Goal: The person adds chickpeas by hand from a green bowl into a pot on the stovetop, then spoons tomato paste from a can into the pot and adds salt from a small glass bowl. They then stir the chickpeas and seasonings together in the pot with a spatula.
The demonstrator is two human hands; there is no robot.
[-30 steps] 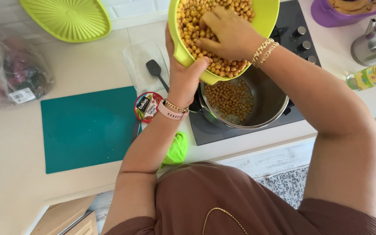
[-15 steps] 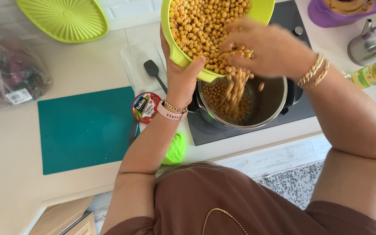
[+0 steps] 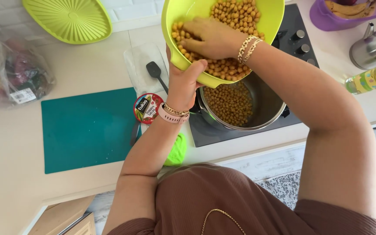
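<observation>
The counter (image 3: pixel 18 139) ran wide across the view, with a teal cutting board (image 3: pixel 85 128) at nine o'clock from the steel pot (image 3: pixel 264 106), which sat on the black stove (image 3: pixel 292 39). Above the pot, toward twelve o'clock, a lime-green bowl (image 3: pixel 175 26) was tilted, its mouth tipped down toward six o'clock so its open face looked at the pot. The left hand (image 3: pixel 183 82) was clenched on the bowl's near rim at about seven o'clock, thumb over the edge. The right hand (image 3: pixel 209 37) lay inside the bowl, fingers curled loosely among the chickpeas (image 3: pixel 236 13), grasping nothing firmly that I could tell. More chickpeas covered the pot's bottom. The bowl looked like stiff, light plastic, probably heavy with its load and possibly slick; the rim seemed the best hold. The chickpeas looked small, round and prone to rolling.
</observation>
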